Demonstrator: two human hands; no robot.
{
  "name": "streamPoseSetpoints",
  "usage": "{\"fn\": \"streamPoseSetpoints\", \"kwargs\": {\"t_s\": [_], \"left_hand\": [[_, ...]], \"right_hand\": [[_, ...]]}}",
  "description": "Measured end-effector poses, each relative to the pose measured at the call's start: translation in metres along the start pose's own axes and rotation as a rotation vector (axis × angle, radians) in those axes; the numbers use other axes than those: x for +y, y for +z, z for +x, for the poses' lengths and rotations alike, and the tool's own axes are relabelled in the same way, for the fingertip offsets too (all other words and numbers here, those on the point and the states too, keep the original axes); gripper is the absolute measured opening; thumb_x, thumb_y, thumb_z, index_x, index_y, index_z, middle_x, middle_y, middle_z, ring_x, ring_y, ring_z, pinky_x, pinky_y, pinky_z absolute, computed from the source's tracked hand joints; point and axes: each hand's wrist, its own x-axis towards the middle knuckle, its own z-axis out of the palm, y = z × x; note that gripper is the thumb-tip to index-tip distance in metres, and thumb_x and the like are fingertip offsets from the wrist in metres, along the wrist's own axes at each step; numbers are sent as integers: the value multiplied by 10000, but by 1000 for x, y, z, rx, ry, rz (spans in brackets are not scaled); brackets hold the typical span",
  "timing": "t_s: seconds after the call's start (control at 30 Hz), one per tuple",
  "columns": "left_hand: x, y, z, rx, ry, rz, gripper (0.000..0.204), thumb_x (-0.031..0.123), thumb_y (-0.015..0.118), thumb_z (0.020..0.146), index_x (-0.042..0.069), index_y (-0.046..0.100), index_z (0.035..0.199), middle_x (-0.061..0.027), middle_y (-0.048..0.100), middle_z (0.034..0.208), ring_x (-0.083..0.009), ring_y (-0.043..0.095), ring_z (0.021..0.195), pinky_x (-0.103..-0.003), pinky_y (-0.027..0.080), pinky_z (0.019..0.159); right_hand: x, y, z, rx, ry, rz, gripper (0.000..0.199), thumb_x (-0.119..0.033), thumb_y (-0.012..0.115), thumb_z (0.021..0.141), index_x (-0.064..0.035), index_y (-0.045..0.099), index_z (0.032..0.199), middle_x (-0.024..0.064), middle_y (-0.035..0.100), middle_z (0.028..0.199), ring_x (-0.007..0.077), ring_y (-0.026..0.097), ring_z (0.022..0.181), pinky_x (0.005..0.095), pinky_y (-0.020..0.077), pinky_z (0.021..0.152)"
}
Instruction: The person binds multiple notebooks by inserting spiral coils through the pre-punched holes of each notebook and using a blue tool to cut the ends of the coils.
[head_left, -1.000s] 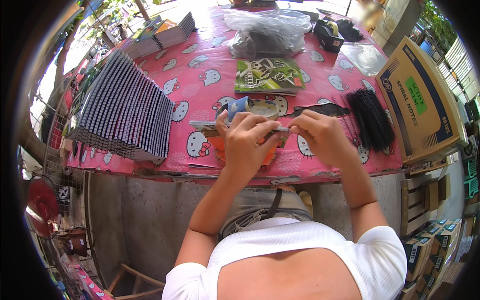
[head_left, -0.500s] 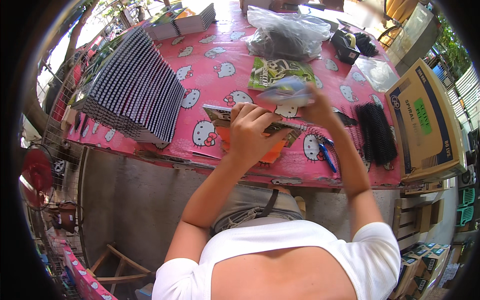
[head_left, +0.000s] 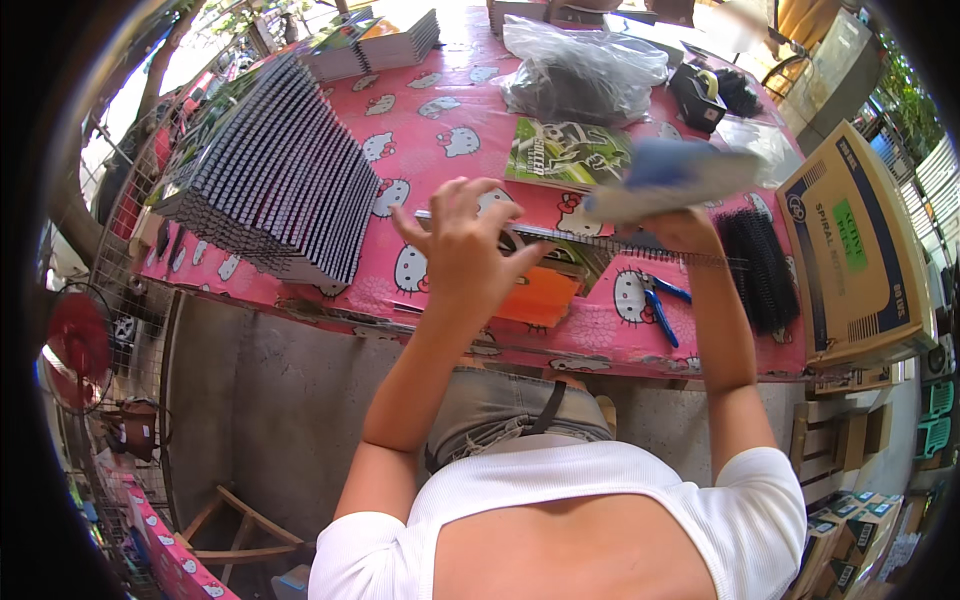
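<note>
A notebook with a green patterned cover lies near the table's front edge, an orange sheet at its near side. Along its far edge runs a dark spiral coil, whose loose end sticks out to the right past my right wrist. My left hand is over the notebook's left part, fingers spread and curved; whether the fingertips touch it, I cannot tell. In my right hand is a flat, long blue and grey thing, smeared by motion. Blue-handled pliers lie spread just right of the notebook.
A tall stack of spiral notebooks stands at left. Beyond my hands lie a green booklet, a clear plastic bag and a tape dispenser. Black coils and a cardboard box are at right.
My right hand has swung right and nearer with the blue and grey thing. My left hand's fingers have lifted and spread from the notebook. The pliers now show fully.
</note>
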Motion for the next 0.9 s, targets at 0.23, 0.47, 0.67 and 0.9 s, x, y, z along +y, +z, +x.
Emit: {"fn": "streamPoseSetpoints", "kwargs": {"t_s": [0.23, 0.47, 0.67, 0.9], "left_hand": [[-28, 7, 8, -22, -85, -256, 432, 310, 881, 502, 50, 668, 774, -97, 596, 1146, -288, 517, 1095, -461, 388, 919], [-41, 3, 1, 75, -121, -264, 464, 297, 896, 493, 27, 662, 789, -189, 508, 1235, -341, 518, 1073, -437, 457, 900], [-66, 11, -9, 121, -200, -426, 556, 269, 894, 554, 46, 598, 968, -125, 543, 1118, -238, 560, 1012, -338, 499, 791], [-70, 19, -19, 155, -504, -1204, 473, -5, 784, 699, 10, 555, 1112, -39, 598, 965, -102, 585, 880, -245, 496, 739]], "right_hand": [[18, 18, 16, 231, 379, 594, 514, 35, 665, 612, 4, 617, 1122, 83, 669, 1025, 138, 612, 913, 271, 508, 750], [29, 34, 43, 83, 271, -261, 483, 34, 668, 599, 7, 629, 1080, 54, 670, 927, 105, 603, 814, 269, 514, 684], [10, 53, 60, 188, 348, 611, 491, 6, 721, 581, 33, 633, 1063, 60, 675, 1050, 155, 610, 895, 314, 497, 774], [20, 57, 78, 7, 227, 141, 477, 19, 720, 590, -3, 641, 1060, 65, 685, 936, 158, 630, 827, 287, 492, 732]]}}
